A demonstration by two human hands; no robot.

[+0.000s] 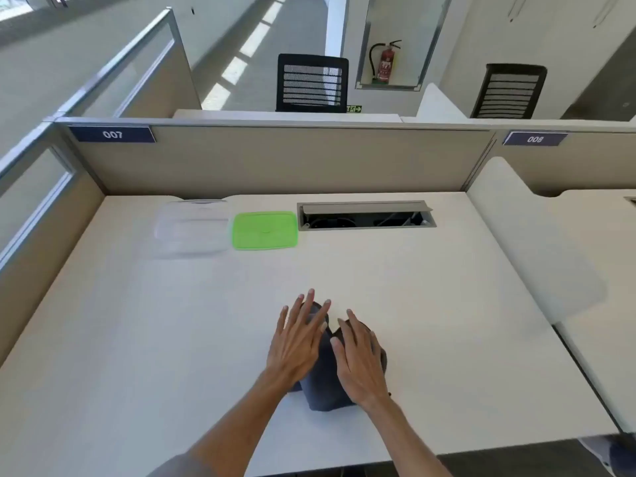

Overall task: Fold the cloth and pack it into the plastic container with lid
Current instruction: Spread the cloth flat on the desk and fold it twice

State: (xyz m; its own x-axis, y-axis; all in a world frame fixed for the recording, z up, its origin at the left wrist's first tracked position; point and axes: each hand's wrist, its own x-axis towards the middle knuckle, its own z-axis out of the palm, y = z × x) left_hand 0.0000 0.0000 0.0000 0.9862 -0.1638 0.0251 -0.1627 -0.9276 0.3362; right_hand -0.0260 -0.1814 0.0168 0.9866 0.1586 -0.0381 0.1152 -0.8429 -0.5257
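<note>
A dark grey cloth (pixel 325 383) lies folded into a small bundle on the white desk (pixel 137 339), near its front edge. My left hand (pixel 299 339) rests flat on the cloth's left part, fingers spread. Beside it, my right hand (pixel 359 361) presses flat on the right part. Both hands hide most of the cloth. A clear plastic container (pixel 192 228) stands empty at the back left of the desk. Its green lid (pixel 265 230) lies flat just to the right of it, touching or nearly touching.
An open cable hatch (pixel 366 216) is set into the desk right of the lid. Beige partition walls (pixel 275 160) close the back and left sides. A white divider (pixel 537 242) bounds the right edge. Two black chairs stand beyond the partition.
</note>
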